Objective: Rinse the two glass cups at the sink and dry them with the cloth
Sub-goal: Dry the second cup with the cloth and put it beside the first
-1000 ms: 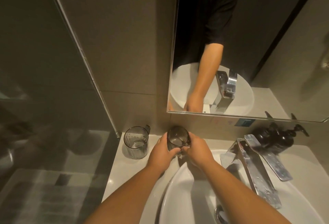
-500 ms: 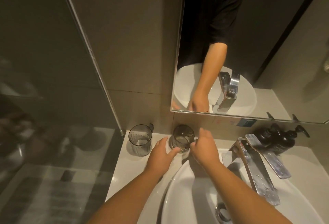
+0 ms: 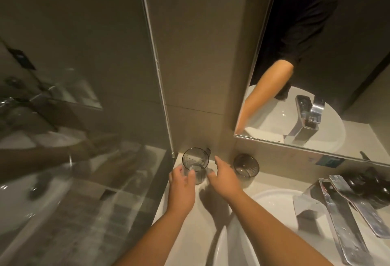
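My left hand [image 3: 182, 185] curls round the handled cup [image 3: 195, 165] by the wall — right hand [image 3: 224, 178] spread beside it, ribbed cup [image 3: 245, 167] standing apart.

I see two smoky grey glass cups, both upright on the white counter against the back wall. Left cup [image 3: 195, 165] has a handle at its far rim, printed marks inside, sits in the corner by the glass partition. Right cup [image 3: 246, 166] is ribbed, near the basin's back-left edge. Cups well apart.
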Tool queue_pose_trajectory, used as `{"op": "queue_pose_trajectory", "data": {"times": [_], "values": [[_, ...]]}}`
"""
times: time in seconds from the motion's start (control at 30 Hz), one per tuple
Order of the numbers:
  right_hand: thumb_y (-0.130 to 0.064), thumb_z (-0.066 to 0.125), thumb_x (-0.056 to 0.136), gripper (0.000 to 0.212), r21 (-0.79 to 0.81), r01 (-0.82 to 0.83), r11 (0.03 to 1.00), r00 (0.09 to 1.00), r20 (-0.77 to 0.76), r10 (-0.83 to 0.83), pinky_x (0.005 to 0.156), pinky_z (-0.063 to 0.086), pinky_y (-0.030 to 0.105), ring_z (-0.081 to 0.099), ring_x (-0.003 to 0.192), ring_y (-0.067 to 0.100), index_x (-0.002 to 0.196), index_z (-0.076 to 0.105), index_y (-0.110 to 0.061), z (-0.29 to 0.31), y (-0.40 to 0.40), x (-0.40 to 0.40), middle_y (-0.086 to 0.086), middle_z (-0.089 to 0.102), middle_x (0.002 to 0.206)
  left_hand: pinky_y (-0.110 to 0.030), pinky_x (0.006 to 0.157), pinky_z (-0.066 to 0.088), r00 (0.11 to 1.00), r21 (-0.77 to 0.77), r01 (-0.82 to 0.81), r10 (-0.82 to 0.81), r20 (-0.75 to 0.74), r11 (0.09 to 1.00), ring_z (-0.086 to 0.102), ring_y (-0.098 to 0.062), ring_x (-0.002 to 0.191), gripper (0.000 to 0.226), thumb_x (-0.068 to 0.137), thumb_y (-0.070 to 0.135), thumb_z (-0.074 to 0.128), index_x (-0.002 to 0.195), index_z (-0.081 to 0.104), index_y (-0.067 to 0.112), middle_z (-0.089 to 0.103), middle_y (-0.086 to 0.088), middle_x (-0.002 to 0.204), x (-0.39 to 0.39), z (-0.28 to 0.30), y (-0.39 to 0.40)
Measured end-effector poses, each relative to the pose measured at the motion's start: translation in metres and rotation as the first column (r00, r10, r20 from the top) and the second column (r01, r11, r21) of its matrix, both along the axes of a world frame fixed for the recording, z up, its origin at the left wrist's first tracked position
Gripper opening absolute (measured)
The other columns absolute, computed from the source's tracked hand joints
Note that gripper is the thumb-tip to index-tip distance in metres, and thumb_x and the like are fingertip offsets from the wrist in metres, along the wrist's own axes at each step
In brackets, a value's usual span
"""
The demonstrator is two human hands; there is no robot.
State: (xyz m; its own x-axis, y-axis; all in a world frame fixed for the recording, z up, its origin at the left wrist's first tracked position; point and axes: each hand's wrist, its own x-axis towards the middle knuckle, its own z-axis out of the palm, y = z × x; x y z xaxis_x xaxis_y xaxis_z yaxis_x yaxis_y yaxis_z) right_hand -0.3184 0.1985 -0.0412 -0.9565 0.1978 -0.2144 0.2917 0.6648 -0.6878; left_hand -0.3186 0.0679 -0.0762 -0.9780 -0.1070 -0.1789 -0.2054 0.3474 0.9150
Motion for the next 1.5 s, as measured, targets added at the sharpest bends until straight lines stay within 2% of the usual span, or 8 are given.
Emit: {"op": "queue_pose_trajectory", "data": {"times": [0.2, 0.4, 0.57, 0.77, 0.93, 1.17, 1.3, 1.5], "values": [[-0.014, 0.049, 0.083, 0.056, -0.107, 0.01, 0.994, 0.997, 0.075, -0.002, 0.088, 0.045, 0.029, 0.059, 0.113, 0.023, 0.139, 0.042, -0.02, -0.021, -0.014, -0.003, 0.002, 0.062, 0.127, -0.028, 0.094, 0.037, 0.999, -0.013, 0.042, -0.042, -0.009, 0.999, 0.054, -0.026, 0.123, 0.037, 0.104, 0.026, 0.044, 0.139, 0.048, 0.013, 0.043, -0.002, 0.128, -0.018, -0.007, 0.003], [-0.023, 0.048, 0.079, 0.053, -0.165, 0.036, 0.986, 0.999, 0.037, -0.03, 0.087, 0.049, 0.033, 0.063, 0.105, 0.022, 0.132, 0.045, -0.021, -0.021, -0.023, 0.004, 0.001, 0.064, 0.124, -0.027, 0.093, 0.038, 0.995, -0.051, 0.1, -0.1, -0.015, 0.994, 0.057, -0.024, 0.117, 0.036, 0.105, 0.023, 0.042, 0.14, 0.049, 0.018, 0.045, -0.004, 0.135, -0.025, -0.008, 0.004], [-0.013, 0.053, 0.086, 0.021, -0.06, 0.273, 0.96, 0.956, -0.097, -0.278, 0.074, 0.04, 0.03, 0.056, 0.098, 0.025, 0.107, 0.053, -0.014, -0.022, -0.02, 0.019, 0.006, 0.054, 0.114, -0.037, 0.112, 0.037, 0.992, -0.09, 0.124, -0.12, 0.042, 0.988, 0.048, -0.026, 0.134, 0.044, 0.105, 0.024, 0.039, 0.146, 0.045, 0.01, 0.045, -0.011, 0.149, -0.038, -0.012, -0.004], [-0.008, 0.05, 0.085, 0.064, -0.008, 0.178, 0.984, 0.978, -0.11, -0.178, 0.111, 0.032, 0.037, 0.034, 0.137, 0.027, 0.146, 0.03, -0.005, -0.017, -0.004, 0.003, 0.012, 0.034, 0.149, -0.034, 0.086, 0.042, 0.993, -0.109, -0.005, 0.018, 0.113, 0.994, 0.058, -0.028, 0.104, 0.034, 0.104, 0.029, 0.039, 0.121, 0.058, 0.007, 0.062, -0.008, 0.116, -0.027, -0.012, 0.009], [-0.011, 0.048, 0.088, 0.038, -0.015, 0.214, 0.977, 0.974, -0.072, -0.215, 0.091, 0.041, 0.031, 0.054, 0.117, 0.028, 0.125, 0.054, -0.009, -0.022, -0.001, 0.007, 0.011, 0.057, 0.124, -0.04, 0.08, 0.048, 0.99, -0.04, 0.023, -0.017, 0.143, 0.999, 0.061, -0.033, 0.089, 0.031, 0.102, 0.03, 0.038, 0.1, 0.061, 0.009, 0.068, -0.012, 0.094, -0.034, -0.015, 0.012], [-0.01, 0.044, 0.096, 0.033, -0.003, 0.194, 0.981, 0.979, -0.07, -0.194, 0.084, 0.042, 0.031, 0.059, 0.11, 0.03, 0.128, 0.053, -0.008, -0.026, 0.003, 0.008, 0.012, 0.065, 0.117, -0.047, 0.101, 0.048, 0.991, 0.013, 0.035, -0.036, 0.13, 0.999, 0.061, -0.036, 0.116, 0.041, 0.1, 0.037, 0.043, 0.127, 0.059, 0.01, 0.066, -0.016, 0.125, -0.037, -0.016, 0.01], [-0.021, 0.055, 0.095, 0.054, -0.03, 0.127, 0.991, 0.992, 0.019, -0.127, 0.095, 0.04, 0.03, 0.053, 0.124, 0.025, 0.145, 0.036, -0.014, -0.026, 0.003, 0.003, 0.008, 0.055, 0.138, -0.041, 0.105, 0.046, 0.992, 0.02, 0.069, -0.071, 0.105, 0.997, 0.06, -0.024, 0.119, 0.038, 0.103, 0.033, 0.043, 0.135, 0.058, 0.018, 0.066, -0.002, 0.129, -0.036, -0.015, 0.012], [-0.027, 0.068, 0.088, 0.064, -0.088, 0.176, 0.98, 0.984, -0.01, -0.178, 0.094, 0.041, 0.029, 0.055, 0.121, 0.024, 0.142, 0.038, -0.014, -0.029, -0.001, -0.001, 0.006, 0.058, 0.134, -0.031, 0.092, 0.047, 0.988, -0.003, 0.144, -0.143, 0.065, 0.99, 0.062, -0.02, 0.108, 0.034, 0.104, 0.03, 0.04, 0.128, 0.064, 0.025, 0.07, 0.003, 0.117, -0.046, -0.015, 0.011]]}}
